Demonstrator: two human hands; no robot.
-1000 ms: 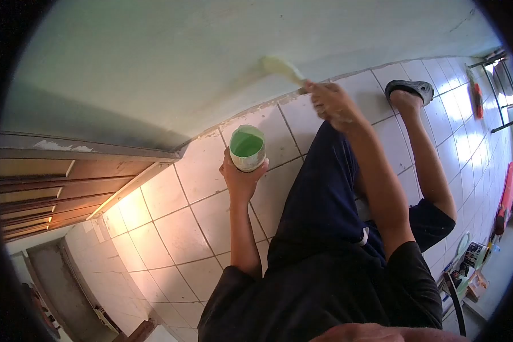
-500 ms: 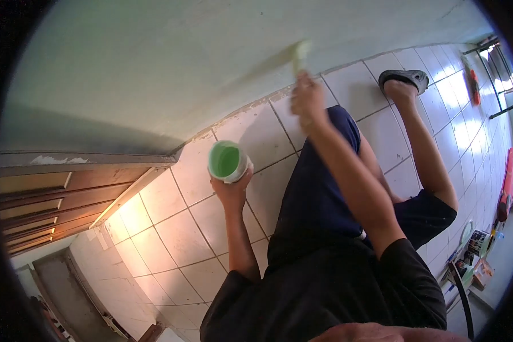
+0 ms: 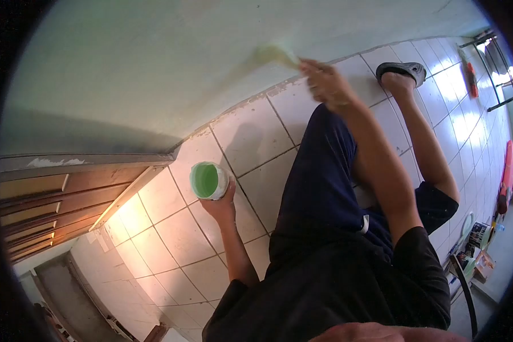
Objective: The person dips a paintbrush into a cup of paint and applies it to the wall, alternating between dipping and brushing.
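Observation:
My left hand (image 3: pixel 221 206) grips a white tub (image 3: pixel 210 181) from its right side, fingers wrapped around it. Light green paint shows inside the tub, which is tilted so its mouth faces me. Higher up, my right hand (image 3: pixel 327 85) is closed round the handle of a paintbrush (image 3: pixel 278 56), smeared by motion. The brush head points left against the pale green wall (image 3: pixel 154 62), low down near the floor; whether its bristles touch the wall is hard to tell.
White tiles cover the floor (image 3: pixel 256 142), chipped along the wall. A wooden door (image 3: pixel 68 191) stands at left. My bent knee and a clog (image 3: pixel 403 73) are at right. A metal rack (image 3: pixel 496 74), a red object (image 3: pixel 507 165) and assorted items (image 3: pixel 479 245) lie farther right.
My right hand has moved right and slightly down, and the brush has swung from upright to pointing left. The tub in my left hand has shifted left and lower.

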